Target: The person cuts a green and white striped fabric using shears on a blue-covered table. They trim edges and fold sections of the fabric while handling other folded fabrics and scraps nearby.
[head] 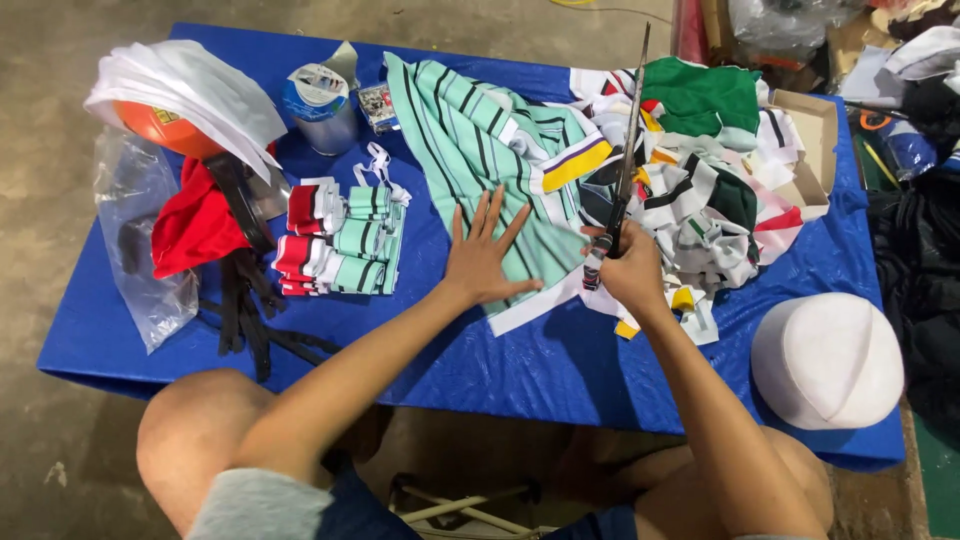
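Bent knees nearest camera, below blue tabletop (pixel 560 370). Left hand (pixel 485 258) spread flat, pinning mint striped fabric (pixel 480 150) at tabletop centre. Right hand (pixel 628 272) gripping long scissors (pixel 625 165), blades pointing away. Step judged: cutting fabric. Next cut needs fabric kept taut, fingers off blade line.

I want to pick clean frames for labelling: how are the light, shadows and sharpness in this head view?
Head view: even overhead light, soft shadows under the forearms on the blue table cover; left hand and striped fabric sharp; long scissors in the right hand slightly blurred; edges bow a little.
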